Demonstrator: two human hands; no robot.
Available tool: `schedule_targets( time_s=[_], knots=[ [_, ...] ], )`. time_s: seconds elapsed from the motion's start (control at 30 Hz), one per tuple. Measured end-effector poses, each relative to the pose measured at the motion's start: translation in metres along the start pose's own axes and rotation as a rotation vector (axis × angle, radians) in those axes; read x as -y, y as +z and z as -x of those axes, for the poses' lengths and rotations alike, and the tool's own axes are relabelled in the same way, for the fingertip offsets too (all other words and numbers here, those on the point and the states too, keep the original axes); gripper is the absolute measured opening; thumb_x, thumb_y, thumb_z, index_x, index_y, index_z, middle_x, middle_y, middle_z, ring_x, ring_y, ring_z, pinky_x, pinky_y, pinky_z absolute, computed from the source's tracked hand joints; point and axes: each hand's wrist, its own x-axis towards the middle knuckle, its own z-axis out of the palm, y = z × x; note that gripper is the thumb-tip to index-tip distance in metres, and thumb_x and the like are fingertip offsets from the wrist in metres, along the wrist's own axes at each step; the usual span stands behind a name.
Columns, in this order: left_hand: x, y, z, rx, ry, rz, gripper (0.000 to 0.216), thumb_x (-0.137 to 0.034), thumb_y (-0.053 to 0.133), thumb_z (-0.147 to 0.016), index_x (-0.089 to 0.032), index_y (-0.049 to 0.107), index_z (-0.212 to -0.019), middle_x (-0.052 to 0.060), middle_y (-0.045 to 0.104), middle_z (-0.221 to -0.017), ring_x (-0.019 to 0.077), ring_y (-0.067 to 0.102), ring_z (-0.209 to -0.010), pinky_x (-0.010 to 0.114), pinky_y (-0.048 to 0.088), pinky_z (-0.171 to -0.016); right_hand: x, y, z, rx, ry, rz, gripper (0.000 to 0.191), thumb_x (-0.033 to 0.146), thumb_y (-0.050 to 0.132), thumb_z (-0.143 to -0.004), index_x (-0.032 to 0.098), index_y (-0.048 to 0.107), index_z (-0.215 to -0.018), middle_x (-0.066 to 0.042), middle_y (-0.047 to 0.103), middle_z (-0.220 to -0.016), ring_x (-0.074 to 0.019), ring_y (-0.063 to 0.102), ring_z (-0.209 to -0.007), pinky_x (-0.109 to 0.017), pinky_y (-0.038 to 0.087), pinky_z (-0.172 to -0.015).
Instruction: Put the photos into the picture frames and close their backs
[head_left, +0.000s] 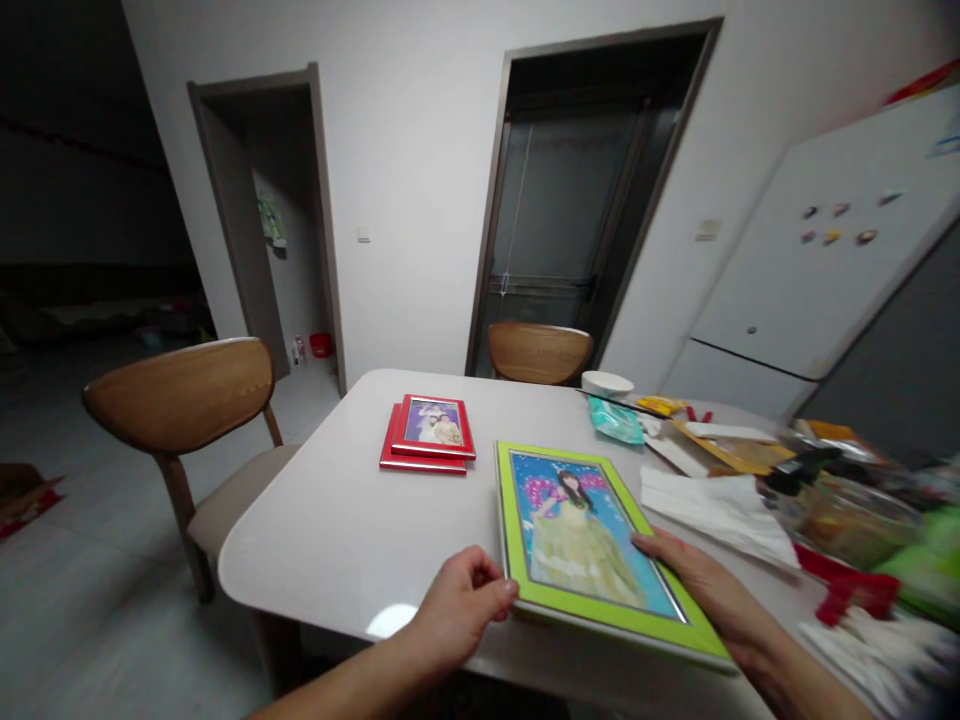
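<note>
A lime-green photo frame [600, 550] with a picture of a person in a long pale yellow dress lies face up near the table's front edge. My right hand [694, 575] grips its right side, thumb on top and fingers beneath. At the frame's lower left corner, my left hand [469, 600] is closed, with the thumb tip against the edge and the fingers curled. Two red photo frames [433, 428] sit stacked and slightly askew further back on the left. The top red one shows people in light-coloured clothes.
The white table [322, 540] carries clutter on its right: a turquoise packet [616, 420], a white bowl [606, 383], white tissue [716, 510], a clear container [855, 520]. Wooden chairs stand at the left [187, 400] and far side [540, 352]. A white fridge [810, 280] is behind.
</note>
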Motion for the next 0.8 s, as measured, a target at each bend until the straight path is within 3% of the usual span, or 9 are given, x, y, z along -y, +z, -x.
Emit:
schedule_targets(
  time_s=[0.13, 0.23, 0.33, 0.43, 0.6, 0.73, 0.8],
  knots=[
    [0.013, 0.021, -0.025, -0.018, 0.022, -0.180, 0.012, -0.018, 0.056, -0.061, -0.015, 0.052, -0.072, -0.001, 0.054, -0.070, 0.0152, 0.051, -0.069, 0.026, 0.041, -0.064, 0.005, -0.021, -0.014, -0.008, -0.016, 0.111, 0.048, 0.027, 0.057, -0.063, 0.019, 0.049, -0.109, -0.006, 0.068, -0.073, -0.0209, 0.062, -0.055, -0.031, 0.047, -0.051],
    [0.017, 0.029, -0.032, -0.046, 0.043, -0.246, 0.038, -0.018, 0.063, -0.055, -0.015, 0.052, -0.091, 0.004, 0.054, -0.093, 0.0212, 0.048, -0.088, 0.032, 0.037, -0.078, 0.001, -0.030, -0.029, -0.065, -0.050, 0.263, 0.047, 0.032, 0.055, -0.063, 0.015, 0.052, -0.107, -0.006, 0.068, -0.068, -0.0203, 0.062, -0.055, -0.030, 0.046, -0.053],
    [0.017, 0.035, -0.038, 0.001, 0.110, -0.352, 0.069, -0.024, 0.070, -0.049, -0.014, 0.043, -0.112, 0.008, 0.047, -0.110, 0.0250, 0.042, -0.101, 0.033, 0.032, -0.089, -0.004, -0.040, -0.049, -0.247, -0.159, 0.536, 0.048, 0.034, 0.054, -0.062, 0.011, 0.054, -0.104, -0.005, 0.068, -0.069, -0.0194, 0.061, -0.059, -0.027, 0.044, -0.054],
    [0.018, 0.039, -0.050, 0.052, 0.167, -0.476, 0.078, -0.028, 0.070, -0.051, -0.015, 0.036, -0.120, 0.009, 0.041, -0.120, 0.0272, 0.037, -0.109, 0.033, 0.028, -0.094, -0.009, -0.052, -0.069, -0.402, -0.237, 0.773, 0.052, 0.036, 0.049, -0.063, 0.009, 0.053, -0.108, -0.006, 0.067, -0.079, -0.0192, 0.061, -0.065, -0.025, 0.044, -0.058],
    [0.027, 0.042, -0.070, 0.046, 0.179, -0.512, 0.078, -0.027, 0.070, -0.054, -0.016, 0.035, -0.122, 0.010, 0.040, -0.124, 0.0269, 0.037, -0.112, 0.033, 0.029, -0.095, -0.020, -0.071, -0.091, -0.502, -0.315, 1.007, 0.065, 0.040, 0.042, -0.063, 0.007, 0.043, -0.119, -0.012, 0.058, -0.107, -0.0228, 0.057, -0.091, -0.029, 0.041, -0.077],
    [0.043, 0.048, -0.084, 0.079, 0.145, -0.569, 0.108, -0.023, 0.079, -0.037, -0.008, 0.023, -0.128, 0.021, 0.018, -0.135, 0.0340, 0.020, -0.121, 0.040, 0.022, -0.100, -0.020, -0.077, -0.097, -0.490, -0.350, 1.129, 0.063, 0.041, 0.040, -0.061, 0.008, 0.048, -0.115, -0.010, 0.055, -0.112, -0.0238, 0.053, -0.098, -0.028, 0.039, -0.082],
    [0.048, 0.051, -0.093, 0.080, 0.143, -0.585, 0.110, -0.023, 0.079, -0.038, -0.007, 0.020, -0.129, 0.022, 0.014, -0.135, 0.0344, 0.017, -0.122, 0.042, 0.020, -0.100, -0.014, -0.076, -0.100, -0.483, -0.362, 1.130, 0.060, 0.038, 0.038, -0.061, 0.010, 0.051, -0.112, -0.009, 0.058, -0.109, -0.0227, 0.056, -0.095, -0.027, 0.041, -0.079]
  ],
)
